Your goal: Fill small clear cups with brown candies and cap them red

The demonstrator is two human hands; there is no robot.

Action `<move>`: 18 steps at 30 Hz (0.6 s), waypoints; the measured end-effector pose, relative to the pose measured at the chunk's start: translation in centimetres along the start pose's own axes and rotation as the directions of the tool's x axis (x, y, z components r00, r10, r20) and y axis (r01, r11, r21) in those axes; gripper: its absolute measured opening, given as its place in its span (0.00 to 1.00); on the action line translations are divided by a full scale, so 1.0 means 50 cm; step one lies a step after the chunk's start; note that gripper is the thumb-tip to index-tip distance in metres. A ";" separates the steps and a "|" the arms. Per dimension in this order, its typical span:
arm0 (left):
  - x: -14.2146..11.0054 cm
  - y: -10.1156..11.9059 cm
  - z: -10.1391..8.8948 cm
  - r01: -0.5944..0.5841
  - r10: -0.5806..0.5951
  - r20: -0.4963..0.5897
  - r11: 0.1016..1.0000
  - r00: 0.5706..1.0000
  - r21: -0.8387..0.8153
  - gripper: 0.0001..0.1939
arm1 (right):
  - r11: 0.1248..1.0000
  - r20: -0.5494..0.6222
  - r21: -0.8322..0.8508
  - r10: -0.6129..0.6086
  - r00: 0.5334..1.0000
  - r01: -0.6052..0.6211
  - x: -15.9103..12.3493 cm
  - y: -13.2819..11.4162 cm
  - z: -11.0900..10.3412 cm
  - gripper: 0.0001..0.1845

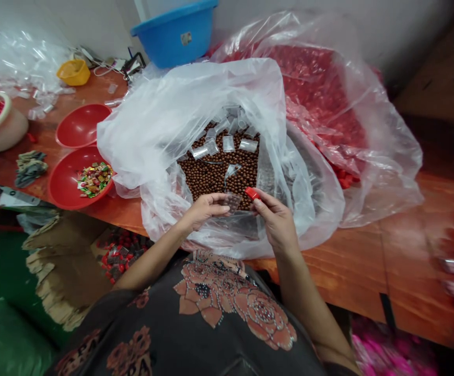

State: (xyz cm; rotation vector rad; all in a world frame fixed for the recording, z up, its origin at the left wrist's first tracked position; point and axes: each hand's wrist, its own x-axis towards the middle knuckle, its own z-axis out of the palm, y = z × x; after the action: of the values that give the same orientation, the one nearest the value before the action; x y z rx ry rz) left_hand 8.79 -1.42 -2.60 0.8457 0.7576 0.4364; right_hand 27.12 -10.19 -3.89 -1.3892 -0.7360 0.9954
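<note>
My left hand (pixel 208 210) pinches a small clear plastic container (pixel 233 201) that looks filled with brown balls. In my right hand (pixel 277 219) a small red cap (pixel 252 193) is held between thumb and fingers, a short gap to the right of the container. Both hands are over the near side of an open white plastic bag (pixel 160 104). Inside the bag lie many small round brown balls (pixel 207 177), with several empty clear containers (pixel 228 143) on top toward the back. A clear scoop-like piece (pixel 232 169) rests on the balls.
Left of the bag stand two red bowls (pixel 81 122), the nearer holding wrapped candies (pixel 94 179). A large clear bag of red pieces (pixel 321 94) lies right, a blue tub (pixel 175 34) behind. Below the table's edge, a cardboard box (pixel 66 261) contains red-capped containers (pixel 119 256).
</note>
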 end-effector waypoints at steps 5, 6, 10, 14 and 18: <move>0.002 -0.020 -0.008 -0.021 0.021 0.009 0.999 1.000 0.038 0.24 | 0.984 0.054 -0.136 -0.106 0.993 0.112 -0.003 0.003 0.004 0.18; 0.003 -0.022 -0.008 -0.048 0.048 0.002 0.997 0.999 0.061 0.24 | 0.981 0.062 -0.151 -0.118 0.991 0.126 -0.003 0.003 0.004 0.18; 0.006 -0.025 -0.004 -0.123 0.122 0.017 0.986 0.992 0.115 0.23 | 0.965 0.101 -0.196 -0.158 0.982 0.175 -0.003 0.004 0.003 0.18; 0.013 -0.024 0.009 -0.127 0.123 0.043 0.988 0.991 0.085 0.23 | 0.946 0.108 -0.226 -0.212 0.971 0.232 -0.007 0.000 0.005 0.17; 0.023 -0.024 0.021 -0.114 0.112 0.032 0.990 0.993 0.078 0.24 | 0.932 0.069 -0.244 -0.258 0.964 0.267 -0.009 -0.004 0.005 0.17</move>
State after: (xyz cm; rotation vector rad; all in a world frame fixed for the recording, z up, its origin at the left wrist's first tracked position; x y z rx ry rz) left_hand 10.40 -2.00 -3.59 0.9707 0.7074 0.4968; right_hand 26.75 -10.47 -3.62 -1.4456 -1.0747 0.7352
